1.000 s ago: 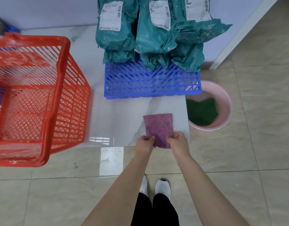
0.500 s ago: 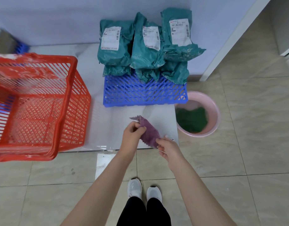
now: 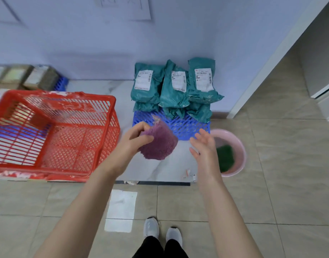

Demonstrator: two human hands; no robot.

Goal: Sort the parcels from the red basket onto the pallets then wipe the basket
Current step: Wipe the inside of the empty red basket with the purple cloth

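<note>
My left hand (image 3: 133, 139) holds a purple cloth (image 3: 159, 144) up in the air over the white marble slab (image 3: 160, 168). To its right my right hand (image 3: 204, 146) hovers with fingers spread and nothing in it. The red basket (image 3: 54, 135) stands at the left on the slab with no parcels visible inside. Several teal parcels (image 3: 175, 86) with white labels lean against the wall on a blue pallet (image 3: 184, 125). Brown parcels (image 3: 26, 77) lie on another blue pallet (image 3: 61, 83) at the far left, blurred.
A pink basin (image 3: 238, 151) holding a green cloth (image 3: 225, 157) sits on the tiled floor just right of my right hand. A white door frame (image 3: 271, 58) rises at the right. My shoes (image 3: 161, 229) are below on the floor.
The cloth lay flat on the slab under both hands; my left hand has lifted it and carries it up and leftward, and my right hand has let go. The view has tilted upward.
</note>
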